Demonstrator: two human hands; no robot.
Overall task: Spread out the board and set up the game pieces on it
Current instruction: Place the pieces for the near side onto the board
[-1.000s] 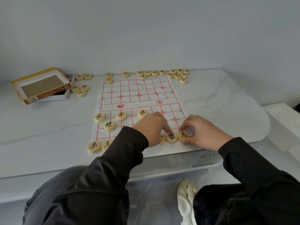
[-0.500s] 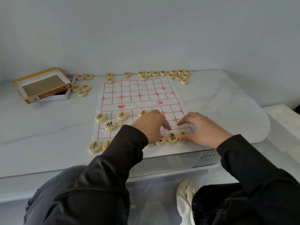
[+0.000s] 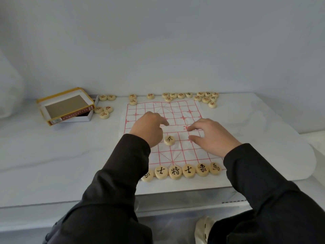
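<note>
Board [image 3: 177, 154]: spread flat on table [image 3: 52, 155]. Black row [image 3: 175, 171] partly laid at near edge, one soldier [image 3: 169, 140] mid-board; red pieces [image 3: 205, 100] loose beyond far edge, unplaced. Right hand [image 3: 211, 136] slack, empty; left hand [image 3: 149, 129] curled, its hold cannot be told.

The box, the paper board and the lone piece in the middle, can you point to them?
box [image 3: 66, 105]: head view, brown inside floor.
paper board [image 3: 177, 110]: head view, bare far grid.
lone piece [image 3: 169, 140]: head view, top face.

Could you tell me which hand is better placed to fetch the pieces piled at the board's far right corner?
Right. The right hand is over the board's right half, nearer that pile; the left hand would likely have to cross it.
</note>
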